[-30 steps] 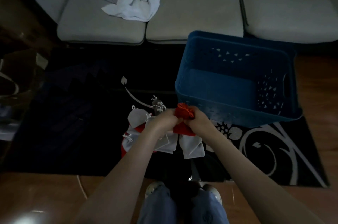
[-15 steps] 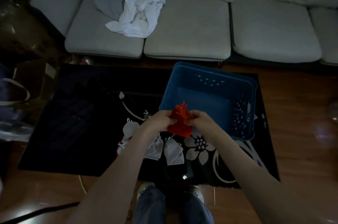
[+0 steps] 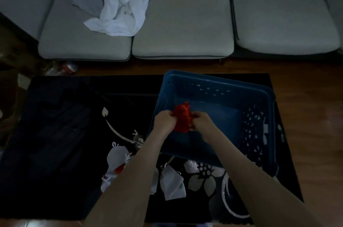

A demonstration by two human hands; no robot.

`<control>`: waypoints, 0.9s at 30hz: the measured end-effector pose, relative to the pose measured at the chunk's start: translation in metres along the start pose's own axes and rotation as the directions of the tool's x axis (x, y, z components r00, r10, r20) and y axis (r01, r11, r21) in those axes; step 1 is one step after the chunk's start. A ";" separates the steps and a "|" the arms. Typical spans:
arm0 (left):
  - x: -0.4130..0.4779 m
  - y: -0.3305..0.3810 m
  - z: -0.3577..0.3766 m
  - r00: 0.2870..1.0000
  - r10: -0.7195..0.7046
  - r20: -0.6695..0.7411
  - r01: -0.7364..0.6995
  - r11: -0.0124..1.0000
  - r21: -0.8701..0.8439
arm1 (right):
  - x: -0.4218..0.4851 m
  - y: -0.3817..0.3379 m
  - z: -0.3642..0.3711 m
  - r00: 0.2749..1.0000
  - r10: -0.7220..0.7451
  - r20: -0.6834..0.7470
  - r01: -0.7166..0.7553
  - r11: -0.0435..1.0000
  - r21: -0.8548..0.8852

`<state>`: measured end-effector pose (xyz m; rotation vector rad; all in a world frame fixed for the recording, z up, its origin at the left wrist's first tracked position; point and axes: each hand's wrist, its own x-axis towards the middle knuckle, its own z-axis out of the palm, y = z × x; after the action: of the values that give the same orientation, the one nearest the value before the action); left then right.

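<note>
Red pouch [image 3: 182,120]: held bunched over the basket [image 3: 267,93], above its near-left corner.
Left hand [image 3: 164,122]: curled round the pouch's left edge.
Right hand [image 3: 202,122]: fingers closed on the right edge.
Risk: if released this close to the near wall, the pouch could be dropped outside, onto the rug [image 3: 74,134] among the grey pouches [image 3: 173,185].
Risk: a drawstring could be caught on a finger.

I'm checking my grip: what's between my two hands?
The red pouch, gripped by the left hand and the right hand above the basket, in the head view.
</note>
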<state>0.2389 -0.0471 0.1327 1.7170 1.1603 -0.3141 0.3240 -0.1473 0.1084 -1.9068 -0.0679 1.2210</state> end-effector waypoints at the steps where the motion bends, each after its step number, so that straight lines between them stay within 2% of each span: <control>1: 0.010 -0.003 0.004 1.000 -0.030 0.002 0.030 0.999 -0.039 | 0.013 0.004 0.002 1.000 0.002 -0.020 -0.002 1.000 -0.003; 6: 0.069 -0.013 0.030 0.972 -0.226 0.072 0.229 0.972 -0.050 | 0.089 0.029 0.012 0.991 0.048 -0.124 -0.052 0.998 -0.031; 9: 0.094 -0.014 0.045 0.951 -0.267 0.155 0.285 0.952 -0.113 | 0.122 0.038 0.016 0.987 0.043 -0.157 -0.066 0.987 -0.147; 12: 0.111 -0.014 0.054 0.968 -0.184 0.173 0.192 0.981 -0.029 | 0.146 0.039 0.016 0.985 0.024 -0.173 -0.074 0.954 -0.292; 15: 0.110 -0.009 0.053 0.969 -0.172 0.175 0.172 0.985 0.014 | 0.152 0.044 0.022 0.985 0.012 -0.169 -0.071 0.937 -0.343; 18: 0.101 -0.006 0.048 0.983 -0.131 0.132 0.117 0.988 0.105 | 0.148 0.051 0.022 0.979 0.069 -0.190 -0.135 0.924 -0.358; 21: 0.077 -0.006 0.037 0.997 0.013 0.077 -0.030 0.972 0.232 | 0.107 0.034 0.022 0.974 0.085 -0.210 -0.154 0.928 -0.340; 23: 0.058 -0.009 0.027 0.988 0.154 -0.016 -0.148 0.971 0.189 | 0.079 0.023 0.026 0.978 0.085 -0.188 -0.151 0.917 -0.369; 25: 0.037 -0.012 0.015 0.945 0.305 -0.117 -0.296 0.951 0.084 | 0.047 0.007 0.036 0.989 0.062 -0.137 -0.114 0.905 -0.409; 27: 0.017 -0.020 -0.004 0.864 0.447 -0.233 -0.461 0.887 -0.007 | 0.013 -0.012 0.053 0.991 0.016 -0.131 -0.065 0.925 -0.373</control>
<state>0.2302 -0.0333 0.1117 1.9439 0.8695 0.2129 0.2948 -0.1006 0.0984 -2.3260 -0.2107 1.1739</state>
